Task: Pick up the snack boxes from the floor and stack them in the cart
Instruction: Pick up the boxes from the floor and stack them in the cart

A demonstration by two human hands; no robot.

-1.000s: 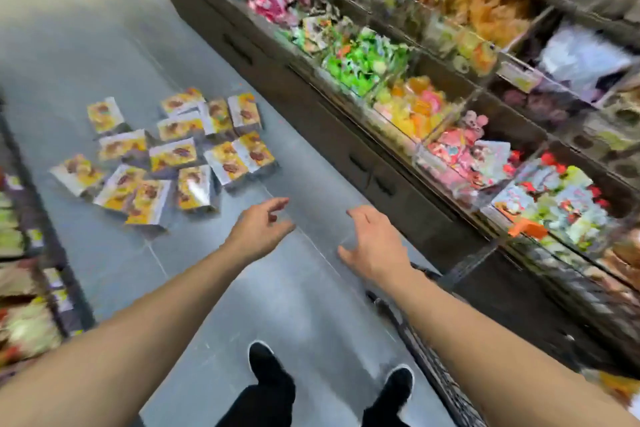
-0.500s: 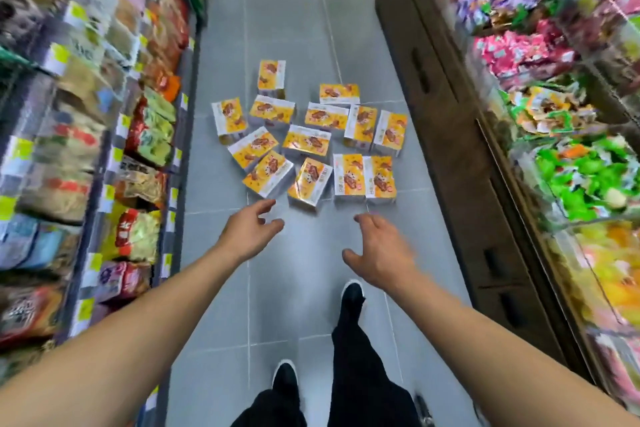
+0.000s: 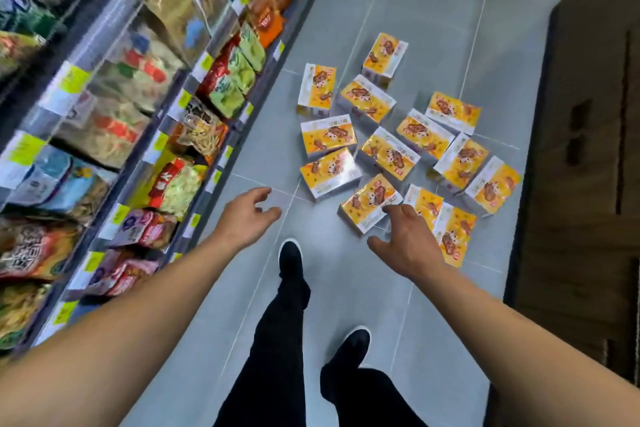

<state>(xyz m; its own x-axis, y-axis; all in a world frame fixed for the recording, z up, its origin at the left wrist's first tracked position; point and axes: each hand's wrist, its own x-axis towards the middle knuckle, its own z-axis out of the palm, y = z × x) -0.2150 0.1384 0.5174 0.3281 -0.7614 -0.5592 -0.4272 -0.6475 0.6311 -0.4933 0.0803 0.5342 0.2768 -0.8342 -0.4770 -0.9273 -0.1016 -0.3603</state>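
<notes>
Both the left hand [image 3: 246, 218] and right hand [image 3: 406, 240] hung spread and empty over yellow snack boxes [image 3: 370, 207] scattered on the floor [image 3: 429, 10]; the nearest-edge box seemed best gripped first.

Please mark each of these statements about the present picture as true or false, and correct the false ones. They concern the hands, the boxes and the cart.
1. Both hands hold nothing. True: the left hand and the right hand are open and empty.
2. The snack boxes lie on the grey floor. True.
3. The snack boxes are stacked in one neat pile. False: they lie scattered, at different angles.
4. The cart stands beside the boxes. False: no cart is in view.
5. Shelves of packaged snacks are on the person's left. True.
</notes>
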